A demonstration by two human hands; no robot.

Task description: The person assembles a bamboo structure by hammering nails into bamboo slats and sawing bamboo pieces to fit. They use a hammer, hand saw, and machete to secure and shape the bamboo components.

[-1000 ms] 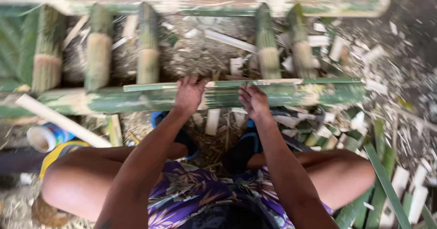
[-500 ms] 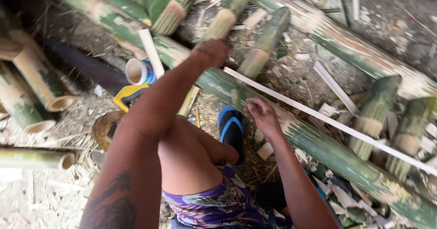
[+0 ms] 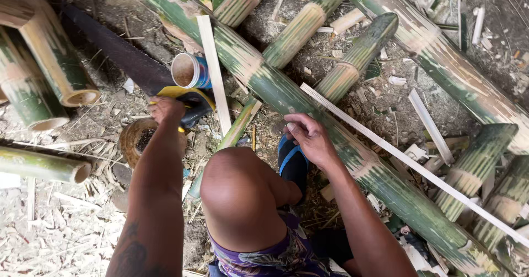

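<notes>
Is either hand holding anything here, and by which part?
The left hand grips the handsaw by its yellow-and-black handle. The right hand holds nothing; it rests on the long bamboo pole.

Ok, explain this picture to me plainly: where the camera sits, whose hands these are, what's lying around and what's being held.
There is no machine here: a person works with bare hands, and the one camera sits on their head, looking down past a bent knee to the ground. The left hand grips the yellow and black handle of a hand saw whose dark blade lies on the dirt. The right hand rests on a long green bamboo pole, beside a thin pale bamboo strip. Around them lie cut bamboo sections, a small open can, chips and shavings.
</notes>
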